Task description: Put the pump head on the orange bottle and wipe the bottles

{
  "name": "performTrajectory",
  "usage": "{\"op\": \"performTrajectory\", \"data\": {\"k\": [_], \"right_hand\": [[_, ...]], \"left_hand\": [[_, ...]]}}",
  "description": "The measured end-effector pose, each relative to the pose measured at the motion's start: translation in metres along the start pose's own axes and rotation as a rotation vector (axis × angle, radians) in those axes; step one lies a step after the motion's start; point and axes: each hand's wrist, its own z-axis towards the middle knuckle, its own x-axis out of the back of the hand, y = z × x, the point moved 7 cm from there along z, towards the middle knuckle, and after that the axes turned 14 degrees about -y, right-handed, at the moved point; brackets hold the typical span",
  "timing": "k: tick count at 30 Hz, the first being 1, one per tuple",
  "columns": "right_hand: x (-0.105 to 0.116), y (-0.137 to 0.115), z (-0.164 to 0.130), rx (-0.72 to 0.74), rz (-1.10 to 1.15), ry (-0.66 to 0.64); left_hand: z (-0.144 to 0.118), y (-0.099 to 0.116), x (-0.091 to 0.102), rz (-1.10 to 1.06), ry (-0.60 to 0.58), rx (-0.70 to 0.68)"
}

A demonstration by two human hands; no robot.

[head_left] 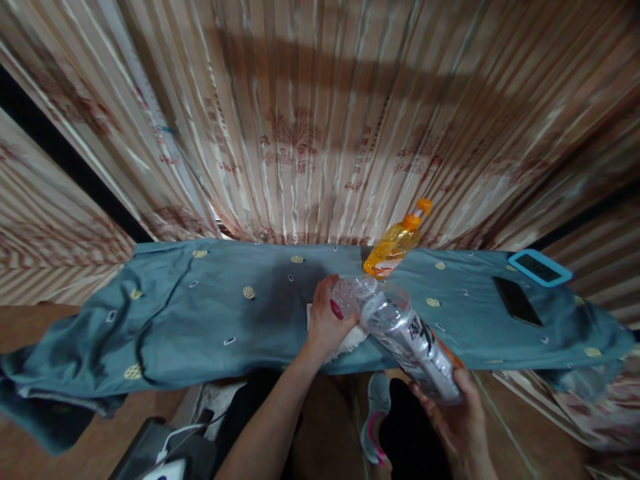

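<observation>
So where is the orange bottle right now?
In the head view, the orange bottle stands at the back of the blue cloth, right of the middle, just behind the clear bottle in both hands.

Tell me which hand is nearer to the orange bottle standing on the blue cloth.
Left. The left hand grips the top of the clear bottle just below and left of the orange bottle; the right hand holds the clear bottle's base, farther down toward the camera.
</observation>
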Motion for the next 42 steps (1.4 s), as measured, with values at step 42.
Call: {"op": "performTrajectory", "data": {"k": [42], "right_hand": [[0.065,0.013,-0.038,-0.019,-0.034,0.077]], "left_hand": [[-0.003,-0.004,0.001,-0.019,0.012,-0.039]]}}
